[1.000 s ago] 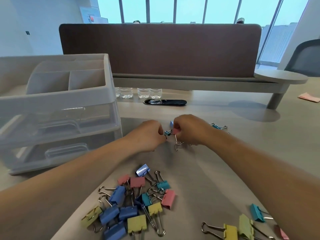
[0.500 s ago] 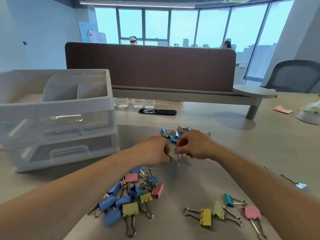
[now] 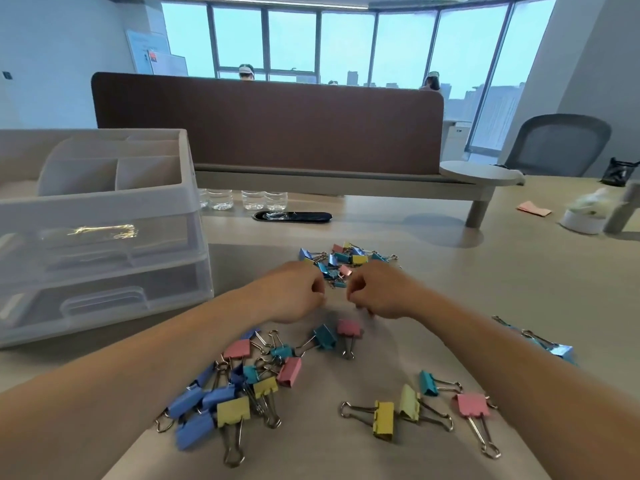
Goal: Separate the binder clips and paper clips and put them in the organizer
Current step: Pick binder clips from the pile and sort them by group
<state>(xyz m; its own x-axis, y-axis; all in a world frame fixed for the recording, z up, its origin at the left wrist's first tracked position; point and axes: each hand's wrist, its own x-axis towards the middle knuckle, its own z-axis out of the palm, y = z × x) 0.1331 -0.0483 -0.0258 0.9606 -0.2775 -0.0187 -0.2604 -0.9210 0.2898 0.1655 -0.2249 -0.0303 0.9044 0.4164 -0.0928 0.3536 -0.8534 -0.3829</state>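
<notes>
Pink binder clip (image 3: 349, 330) lies just beside the right hand (image 3: 377, 292)

Setting: open-plan office | Evidence: brown desk divider (image 3: 266, 129) at 12 o'clock; mesh office chair (image 3: 554, 147) at 2 o'clock; full-height windows (image 3: 346, 39) behind.
</notes>
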